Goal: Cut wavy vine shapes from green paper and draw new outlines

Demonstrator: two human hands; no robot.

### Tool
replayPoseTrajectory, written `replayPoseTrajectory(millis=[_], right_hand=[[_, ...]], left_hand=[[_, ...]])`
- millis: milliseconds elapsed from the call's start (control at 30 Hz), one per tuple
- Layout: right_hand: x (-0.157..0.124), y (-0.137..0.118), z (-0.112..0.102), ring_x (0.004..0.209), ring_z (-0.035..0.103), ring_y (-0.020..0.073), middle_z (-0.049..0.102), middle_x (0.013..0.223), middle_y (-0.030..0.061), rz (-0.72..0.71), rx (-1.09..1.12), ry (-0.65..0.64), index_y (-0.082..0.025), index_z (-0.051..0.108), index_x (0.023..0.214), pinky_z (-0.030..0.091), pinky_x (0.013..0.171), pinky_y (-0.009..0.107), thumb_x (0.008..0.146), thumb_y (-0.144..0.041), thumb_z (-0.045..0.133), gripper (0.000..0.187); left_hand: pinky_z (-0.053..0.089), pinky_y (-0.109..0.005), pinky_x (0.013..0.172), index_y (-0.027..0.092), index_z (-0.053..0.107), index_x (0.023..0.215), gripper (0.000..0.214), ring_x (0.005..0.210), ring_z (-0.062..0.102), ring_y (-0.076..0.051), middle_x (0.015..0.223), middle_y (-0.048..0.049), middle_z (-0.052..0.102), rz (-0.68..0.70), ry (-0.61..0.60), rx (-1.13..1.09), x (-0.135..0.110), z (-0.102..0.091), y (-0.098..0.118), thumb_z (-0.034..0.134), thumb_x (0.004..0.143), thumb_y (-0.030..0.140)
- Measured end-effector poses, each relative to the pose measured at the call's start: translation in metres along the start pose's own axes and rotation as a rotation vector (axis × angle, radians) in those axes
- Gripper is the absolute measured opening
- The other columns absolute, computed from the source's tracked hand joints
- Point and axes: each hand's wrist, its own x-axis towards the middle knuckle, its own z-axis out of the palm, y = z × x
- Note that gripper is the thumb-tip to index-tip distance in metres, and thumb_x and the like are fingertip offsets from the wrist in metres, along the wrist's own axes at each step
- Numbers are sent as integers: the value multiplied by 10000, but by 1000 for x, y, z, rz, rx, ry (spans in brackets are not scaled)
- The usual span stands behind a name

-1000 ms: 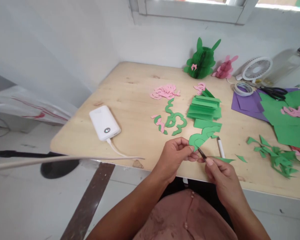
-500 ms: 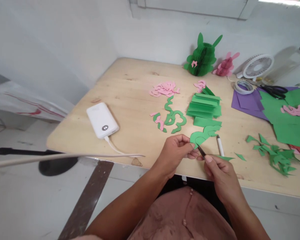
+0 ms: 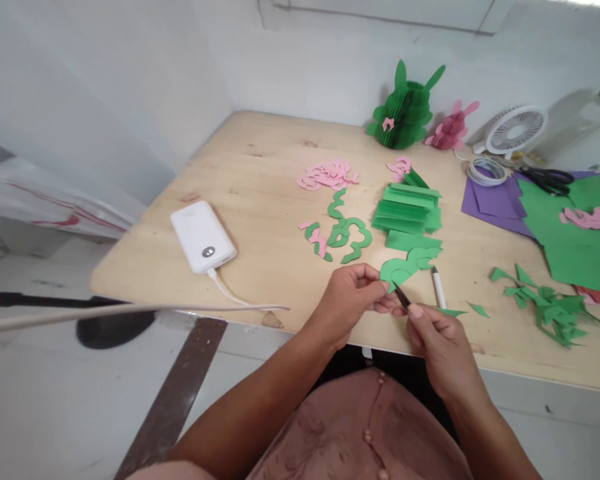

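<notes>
Near the table's front edge, my left hand (image 3: 353,297) pinches a green paper piece (image 3: 403,269) with scalloped, curved outlines by its lower left end. My right hand (image 3: 440,343) is closed around a pair of scissors (image 3: 401,295); dark blades show, while the handles are hidden in the fingers. The blade tips meet the lower edge of the paper, close to my left fingertips. Just right of the paper lies a white pen (image 3: 438,288). Behind it are folded green paper strips (image 3: 405,210).
Green cutouts (image 3: 350,233) and a pink cutout pile (image 3: 327,175) lie beyond my left hand. Green scraps (image 3: 555,310), purple sheets (image 3: 495,203), black scissors (image 3: 547,179) and tape (image 3: 487,171) are rightward. A power bank (image 3: 203,237) sits left; a green paper figure (image 3: 405,113) stands behind.
Both hands stay at nearly the same spot with paper and scissors. The scissor blades have shifted slightly at the paper's edge. The whole view has moved a little.
</notes>
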Motion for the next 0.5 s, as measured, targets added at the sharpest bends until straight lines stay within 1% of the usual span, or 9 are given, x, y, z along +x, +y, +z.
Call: replayPoseTrajectory(millis=[200,500], right_hand=[[0,1,0,435,231,80,304,480,-67,18,31,1,-147,692,715,151,420,230,754,-562,646,419],[-1,1,-1,439,239,80,309,478,-66,17,41,-2,-144,689,729,155,423,230,770,-553,642,414]], left_hand=[[520,-233,586,159,524,644,194,531,646,-122,612,-50,697,3,-6,0,1,0,-1,713,661,199],[524,-249,603,159,526,656,191,538,648,-124,618,-32,687,-6,1,-9,1,1,0,715,658,186]])
